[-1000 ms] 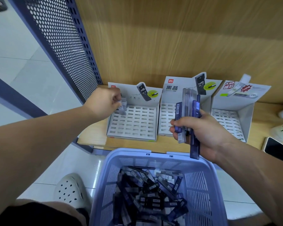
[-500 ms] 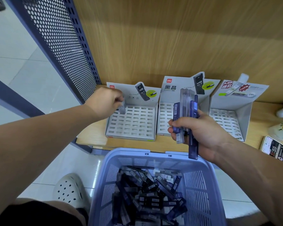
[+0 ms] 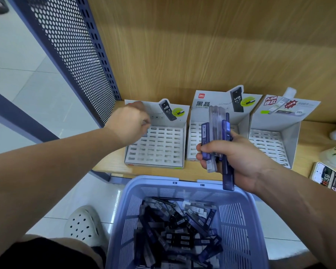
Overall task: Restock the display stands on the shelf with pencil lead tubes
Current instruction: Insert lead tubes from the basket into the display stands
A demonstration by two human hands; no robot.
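Your right hand [image 3: 235,154] is closed around a bunch of tubes [image 3: 214,123], some clear and some blue. They stick up out of your fist, in front of the middle stand [image 3: 193,140]. One long blue tube hangs down past your hand toward the basket [image 3: 182,181]. This hand is in the air over the front edge of the shelf [image 3: 153,171] and touches no stand.

Your left hand [image 3: 129,125] is at the back left corner of the left stand [image 3: 163,148], with its fingers curled. It is blurry. A small grey-blue bit [image 3: 145,133] peeks out just under the fingers, by the top row of holes. It may be a tube, but you cannot tell if the fingers pinch it or only sit beside it.

Your right hand and its tubes hide much of the middle stand. The right stand [image 3: 270,140] sits just beside it. The basket is below the shelf and holds a heap of loose tubes [image 3: 182,230]. They are blurry, so most labels are hard to read. The bottom edge cuts off the near end of the basket. A phone [image 3: 328,177] lies at the right end of the shelf, cut off by the side edge.
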